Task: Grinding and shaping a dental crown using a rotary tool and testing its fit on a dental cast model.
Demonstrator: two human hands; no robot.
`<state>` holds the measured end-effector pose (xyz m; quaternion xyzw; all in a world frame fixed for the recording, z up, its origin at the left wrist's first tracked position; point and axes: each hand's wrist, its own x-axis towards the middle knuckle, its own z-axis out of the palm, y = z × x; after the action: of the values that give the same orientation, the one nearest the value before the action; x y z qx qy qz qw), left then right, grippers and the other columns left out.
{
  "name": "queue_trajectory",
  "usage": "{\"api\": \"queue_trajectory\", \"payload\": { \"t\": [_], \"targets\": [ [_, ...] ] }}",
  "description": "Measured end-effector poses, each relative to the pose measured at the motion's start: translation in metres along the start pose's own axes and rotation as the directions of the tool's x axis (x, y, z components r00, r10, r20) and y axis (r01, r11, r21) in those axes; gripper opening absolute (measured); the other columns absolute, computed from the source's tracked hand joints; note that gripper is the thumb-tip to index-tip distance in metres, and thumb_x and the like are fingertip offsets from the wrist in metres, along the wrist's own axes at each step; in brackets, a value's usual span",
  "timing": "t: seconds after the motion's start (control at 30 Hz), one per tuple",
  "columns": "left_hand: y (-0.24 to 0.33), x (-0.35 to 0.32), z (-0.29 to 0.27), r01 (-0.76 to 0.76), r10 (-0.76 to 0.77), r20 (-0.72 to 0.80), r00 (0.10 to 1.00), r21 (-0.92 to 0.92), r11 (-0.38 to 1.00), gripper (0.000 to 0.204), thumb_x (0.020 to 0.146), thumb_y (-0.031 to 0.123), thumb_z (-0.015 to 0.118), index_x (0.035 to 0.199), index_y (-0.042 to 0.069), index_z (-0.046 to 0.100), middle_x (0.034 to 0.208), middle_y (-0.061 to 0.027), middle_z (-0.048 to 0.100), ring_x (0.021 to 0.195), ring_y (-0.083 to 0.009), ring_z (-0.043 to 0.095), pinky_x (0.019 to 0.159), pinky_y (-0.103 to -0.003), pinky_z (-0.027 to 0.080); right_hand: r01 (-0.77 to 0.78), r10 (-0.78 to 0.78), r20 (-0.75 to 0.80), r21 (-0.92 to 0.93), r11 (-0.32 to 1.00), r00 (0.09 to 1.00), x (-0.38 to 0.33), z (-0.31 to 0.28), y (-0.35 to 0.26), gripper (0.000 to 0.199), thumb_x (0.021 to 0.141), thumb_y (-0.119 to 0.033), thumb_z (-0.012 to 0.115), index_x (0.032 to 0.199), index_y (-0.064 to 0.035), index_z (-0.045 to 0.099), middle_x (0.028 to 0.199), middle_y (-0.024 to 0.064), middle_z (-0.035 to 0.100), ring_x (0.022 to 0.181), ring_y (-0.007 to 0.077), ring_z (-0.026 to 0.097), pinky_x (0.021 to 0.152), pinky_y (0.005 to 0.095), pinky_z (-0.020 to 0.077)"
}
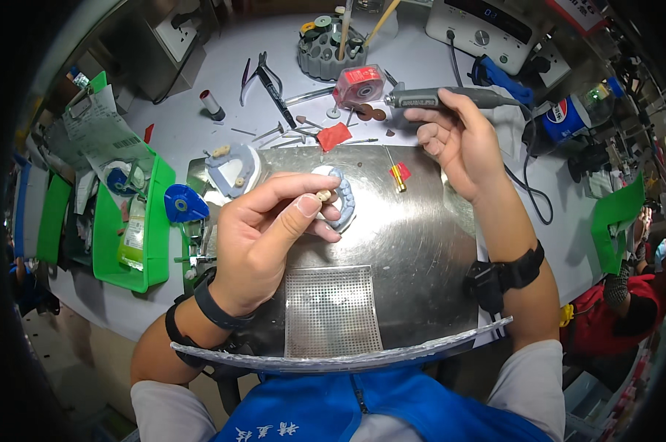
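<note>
My left hand [270, 232] pinches a small cream tooth crown [323, 195] between thumb and forefinger, just above a blue-grey dental arch model [344, 199] lying on the metal work plate [414, 243]. My right hand [458, 136] grips a grey rotary handpiece [428, 96], its tip pointing left toward a red plastic case [359, 85]. A second dental model [233, 168] with tooth stumps rests at the plate's far left corner.
A perforated grille [331, 311] sits in the plate near me. Pliers [270, 85], loose burs, a grey bur holder [329, 48], a control box [484, 26] and a green tray [130, 221] surround the plate. Another person in red [620, 309] is at right.
</note>
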<state>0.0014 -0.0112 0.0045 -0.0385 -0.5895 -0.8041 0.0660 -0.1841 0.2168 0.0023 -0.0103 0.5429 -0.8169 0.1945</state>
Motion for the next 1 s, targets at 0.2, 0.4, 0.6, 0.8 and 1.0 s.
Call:
{"api": "queue_trajectory", "payload": {
  "t": [0.2, 0.4, 0.6, 0.8, 1.0],
  "targets": [
    [0.003, -0.002, 0.002, 0.026, -0.027, 0.035, 0.999, 0.021, 0.999, 0.035, 0.106, 0.006, 0.061, 0.138, -0.007, 0.058, 0.11, -0.0171, 0.068, 0.096, -0.021, 0.07, 0.078, -0.033, 0.064, -0.028, 0.037, 0.011, -0.463, 0.886, 0.999, -0.013, 0.014, -0.015, 0.029, 0.106, -0.027, 0.064, 0.103, 0.0015, 0.065, 0.082, 0.0094, 0.072, 0.053, 0.0105, 0.056, 0.049, 0.0247, 0.0446],
    [0.007, -0.001, 0.007, 0.158, -0.155, 0.068, 0.986, -0.032, 0.987, 0.044, 0.102, -0.002, 0.066, 0.143, -0.004, 0.051, 0.106, -0.0128, 0.07, 0.091, -0.013, 0.07, 0.076, -0.027, 0.063, 0.787, -0.209, 0.791, -0.465, 0.406, 0.575, -0.066, 0.036, -0.002, 0.026, 0.081, -0.003, 0.087, 0.106, -0.0033, 0.082, 0.096, 0.0087, 0.078, 0.078, 0.0148, 0.072, 0.063, 0.026, 0.0536],
    [0.013, 0.001, 0.005, 0.169, -0.172, 0.035, 0.984, 0.071, 0.983, 0.045, 0.1, -0.001, 0.069, 0.142, -0.002, 0.053, 0.103, -0.0118, 0.075, 0.084, -0.0105, 0.071, 0.065, -0.022, 0.06, 0.818, -0.316, 0.777, -0.408, 0.405, 0.544, -0.067, 0.043, 0.001, 0.024, 0.08, -0.001, 0.086, 0.104, -0.0022, 0.082, 0.094, 0.0094, 0.078, 0.077, 0.0167, 0.072, 0.064, 0.027, 0.0549],
    [0.015, 0.007, -0.002, -0.014, 0.027, -0.038, 0.999, 0.321, 0.947, 0.024, 0.1, -0.002, 0.066, 0.123, -0.002, 0.07, 0.101, -0.0094, 0.077, 0.084, -0.0081, 0.07, 0.073, -0.02, 0.055, 0.774, -0.417, 0.654, -0.49, 0.401, 0.631, -0.066, 0.039, 0.0, 0.015, 0.081, 0.004, 0.081, 0.096, 0.0006, 0.078, 0.087, 0.0084, 0.075, 0.071, 0.0122, 0.066, 0.064, 0.0247, 0.0508],
    [0.014, 0.027, -0.021, -0.216, 0.224, 0.12, 0.967, 0.852, 0.477, 0.013, 0.09, 0.004, 0.072, 0.1, 0.003, 0.079, 0.099, -0.0032, 0.073, 0.079, -0.0096, 0.059, 0.068, -0.023, 0.045, 0.628, -0.172, 0.605, -0.762, 0.159, 0.777, -0.045, 0.027, 0.014, 0.014, 0.087, -0.011, 0.08, 0.098, -0.0031, 0.077, 0.068, 0.0048, 0.062, 0.059, 0.0088, 0.054, 0.056, 0.0265, 0.043]
  ]
}}
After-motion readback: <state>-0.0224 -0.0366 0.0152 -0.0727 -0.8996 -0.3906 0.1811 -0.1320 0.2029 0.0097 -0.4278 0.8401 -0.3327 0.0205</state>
